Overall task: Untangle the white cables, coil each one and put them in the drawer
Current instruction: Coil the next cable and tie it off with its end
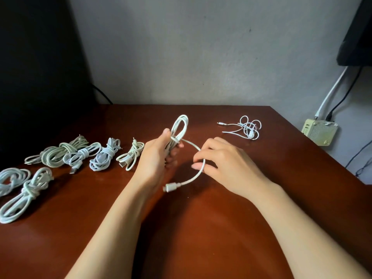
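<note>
My left hand (156, 156) grips a folded bundle of white cable (179, 125) upright above the brown table (201, 228), with one turn wound round the bundle's middle. The cable's loose tail arcs to the right and down, ending in a white plug (170, 187). My right hand (223, 164) pinches that tail about halfway along. A small tangled white cable (248, 127) lies at the back right of the table. Several coiled white cables (80, 154) lie in a row at the left, with two more coils (26, 188) near the left edge. No drawer is in view.
A dark panel stands at the far left against the grey wall. Off the table's right edge sits a cream-coloured box (320, 131) with white and black wires running up to a dark object at the top right.
</note>
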Demonstrator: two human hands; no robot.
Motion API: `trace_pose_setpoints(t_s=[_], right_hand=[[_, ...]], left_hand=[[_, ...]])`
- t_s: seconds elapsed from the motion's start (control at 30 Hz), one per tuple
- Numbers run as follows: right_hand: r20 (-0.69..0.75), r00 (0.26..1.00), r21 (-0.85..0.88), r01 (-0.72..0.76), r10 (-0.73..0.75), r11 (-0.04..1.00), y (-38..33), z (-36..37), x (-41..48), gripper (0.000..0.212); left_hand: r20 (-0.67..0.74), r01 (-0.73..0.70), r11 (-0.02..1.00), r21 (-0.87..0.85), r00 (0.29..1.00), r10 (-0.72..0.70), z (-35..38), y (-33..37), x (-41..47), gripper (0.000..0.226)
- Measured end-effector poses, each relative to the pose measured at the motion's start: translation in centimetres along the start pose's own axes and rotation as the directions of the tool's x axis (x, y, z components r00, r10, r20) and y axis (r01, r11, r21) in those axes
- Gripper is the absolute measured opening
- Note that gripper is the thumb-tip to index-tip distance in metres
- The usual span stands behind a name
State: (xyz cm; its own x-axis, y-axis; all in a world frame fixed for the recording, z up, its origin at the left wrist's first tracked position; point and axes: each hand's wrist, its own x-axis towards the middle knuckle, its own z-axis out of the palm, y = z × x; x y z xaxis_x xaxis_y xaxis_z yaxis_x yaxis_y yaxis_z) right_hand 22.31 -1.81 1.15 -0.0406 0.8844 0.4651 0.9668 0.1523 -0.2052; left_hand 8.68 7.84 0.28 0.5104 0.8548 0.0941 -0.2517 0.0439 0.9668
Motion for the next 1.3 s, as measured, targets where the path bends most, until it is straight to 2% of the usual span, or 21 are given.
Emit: trace_pose_setpoints(t_s=[0.17,0.3,0.4,0.5,0.6,0.7,0.73,0.8,0.9,1.0,1.1,1.2,1.3], right_hand=[[0.184,0.981,0.105,-0.085,0.065,0.991,-1.3,0.3,0.4,0.04],[0.199,0.977,0.077,-0.096,0.079,0.992,-1.7,0.2,0.4,0.038],[0.135,0.988,0.097,-0.086,0.073,0.992,-1.5,-0.3,0.1,0.033],[0.173,0.982,0.149,-0.102,0.075,0.984,-1.9,-0.6,0.0,0.035],[0.222,0.975,0.165,-0.067,0.029,0.984,-2.8,-0.5,0.0,0.036],[0.207,0.978,0.171,-0.025,-0.011,0.985,-3.0,-0.6,-0.1,0.035],[0.203,0.979,0.182,-0.021,-0.017,0.983,-2.9,-0.6,-0.2,0.035],[0.185,0.982,0.223,-0.004,-0.038,0.975,-2.7,-0.4,-0.3,0.034],[0.087,0.991,0.314,0.069,-0.101,0.947,-2.8,-0.1,-0.4,0.037],[-0.102,0.984,0.378,0.173,-0.144,0.91,-2.9,-0.1,-0.4,0.031],[-0.297,0.946,0.415,0.249,-0.129,0.875,-2.6,-0.3,-0.1,0.024],[-0.404,0.915,0.424,0.214,-0.028,0.88,-2.0,-0.8,0.2,0.017],[-0.415,0.898,0.553,0.121,0.146,0.825,-1.3,-1.1,0.3,0.009]], left_hand=[[-0.161,0.052,0.996,-0.078,0.985,-0.064,0.2,-0.2,0.4,0.043],[-0.227,0.084,0.996,0.019,0.971,-0.078,0.4,-0.6,0.5,0.039],[-0.196,0.066,0.995,0.071,0.979,-0.051,0.0,-0.8,0.7,0.029],[-0.184,0.05,0.999,0.008,0.982,-0.048,-0.4,-0.9,0.9,0.022],[-0.197,0.061,0.993,-0.099,0.977,-0.079,-0.2,-0.5,0.6,0.029],[-0.21,0.087,0.99,-0.108,0.972,-0.109,0.2,-0.5,0.4,0.035],[-0.216,0.085,0.994,-0.062,0.972,-0.096,0.1,-0.7,0.5,0.036],[-0.236,0.027,0.988,0.153,0.972,0.01,-0.2,-1.3,0.8,0.033],[-0.235,-0.04,0.907,0.42,0.96,0.151,-0.4,-1.6,0.8,0.02],[-0.13,-0.11,0.767,0.632,0.961,0.245,-0.4,-1.3,0.1,0.014],[-0.003,-0.187,0.692,0.697,0.965,0.264,-0.3,-1.2,-0.3,0.019],[0.142,-0.247,0.665,0.705,0.968,0.209,-0.1,-1.4,-0.4,0.012],[0.304,-0.315,0.627,0.713,0.944,0.128,0.4,-1.9,-0.5,0.014]])
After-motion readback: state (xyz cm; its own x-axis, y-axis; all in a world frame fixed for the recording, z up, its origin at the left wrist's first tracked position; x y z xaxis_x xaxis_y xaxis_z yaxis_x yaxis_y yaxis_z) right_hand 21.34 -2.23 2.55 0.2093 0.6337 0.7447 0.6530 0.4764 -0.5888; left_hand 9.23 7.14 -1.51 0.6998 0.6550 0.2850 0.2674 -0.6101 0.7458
